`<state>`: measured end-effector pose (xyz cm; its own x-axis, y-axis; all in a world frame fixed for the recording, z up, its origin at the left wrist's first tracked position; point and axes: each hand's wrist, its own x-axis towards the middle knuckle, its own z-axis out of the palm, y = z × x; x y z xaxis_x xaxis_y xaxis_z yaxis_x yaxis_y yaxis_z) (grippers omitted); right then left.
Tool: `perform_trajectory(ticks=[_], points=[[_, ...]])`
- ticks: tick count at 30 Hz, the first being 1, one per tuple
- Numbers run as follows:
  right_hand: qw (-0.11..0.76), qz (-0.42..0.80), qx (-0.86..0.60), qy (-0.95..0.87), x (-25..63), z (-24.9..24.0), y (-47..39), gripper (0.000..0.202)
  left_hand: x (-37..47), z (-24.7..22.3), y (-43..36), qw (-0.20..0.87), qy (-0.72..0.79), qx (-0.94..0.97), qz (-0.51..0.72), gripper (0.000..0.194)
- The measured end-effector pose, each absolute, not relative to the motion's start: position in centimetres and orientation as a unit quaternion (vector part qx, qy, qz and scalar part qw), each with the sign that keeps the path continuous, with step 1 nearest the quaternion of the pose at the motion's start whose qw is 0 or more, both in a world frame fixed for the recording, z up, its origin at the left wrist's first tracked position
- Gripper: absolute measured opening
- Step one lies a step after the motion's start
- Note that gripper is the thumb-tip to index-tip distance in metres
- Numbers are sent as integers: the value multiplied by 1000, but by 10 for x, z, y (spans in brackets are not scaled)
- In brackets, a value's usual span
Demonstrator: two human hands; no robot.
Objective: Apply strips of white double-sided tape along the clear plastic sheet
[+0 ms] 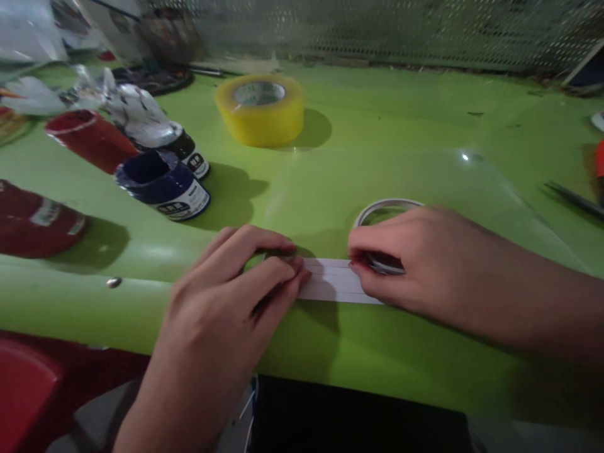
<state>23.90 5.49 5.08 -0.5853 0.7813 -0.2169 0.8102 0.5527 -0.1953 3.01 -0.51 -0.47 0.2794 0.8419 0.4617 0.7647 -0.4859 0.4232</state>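
Paper strip (330,288), just below frame centre: left hand (226,296) pinching its left end; right hand's (425,258) fingers closed over its right, load unclear, beside white ring (391,202).

Just left of centre, the left hand (221,292) is bunching its fingertips; right of centre, the right hand (425,261) is pinching.

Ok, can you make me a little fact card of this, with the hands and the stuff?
Left hand: fingers together on the strip
Right hand: at the strip too, grip unclear
Strip: white, lined
Ring: white, partly hidden by the right hand
Tape: yellow roll, beyond the hands
Blue jar: left of the tape
Table: green
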Motion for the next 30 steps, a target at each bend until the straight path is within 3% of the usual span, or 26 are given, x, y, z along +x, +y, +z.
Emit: perform_trajectory(ticks=[13,17,30], points=[[64,-195,485,850,235,58,59,8,36,-7,-14,56,525,767,365,25],[50,-205,479,852,238,58,58,8,37,-6,-17,42,513,788,339,7],[99,-145,510,842,250,71,53,22,42,-8,-18,27,517,799,306,9]])
